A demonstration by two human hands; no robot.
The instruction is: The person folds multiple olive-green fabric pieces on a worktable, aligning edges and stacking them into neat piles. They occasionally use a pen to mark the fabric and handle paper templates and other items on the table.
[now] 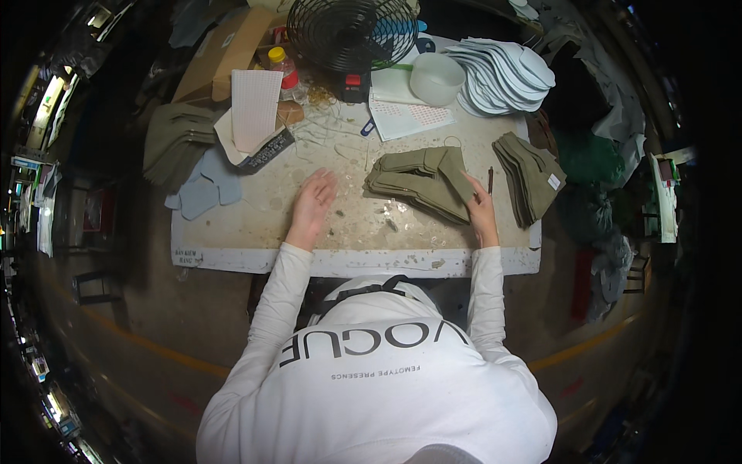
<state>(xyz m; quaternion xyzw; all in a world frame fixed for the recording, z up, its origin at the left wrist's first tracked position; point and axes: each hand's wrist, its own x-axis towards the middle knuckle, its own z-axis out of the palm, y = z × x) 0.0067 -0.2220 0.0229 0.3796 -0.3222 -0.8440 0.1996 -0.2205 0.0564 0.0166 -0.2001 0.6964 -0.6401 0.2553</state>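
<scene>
Resting open on the worktable (255, 232), the left hand (313, 203) holds nothing. The right hand (481, 207) touches one of three olive cut-piece stacks (421, 182), its grip hidden. One fan (352, 31) stands behind.

A worn table (255, 232) has open surface along its near edge and across the middle left. A stack of olive fabric pieces (421, 182) blocks the centre right, with another olive pile (532, 174) at the right edge. A black fan (352, 31), a white bowl (437, 77) and paper sheets (255, 108) crowd the far edge.
</scene>
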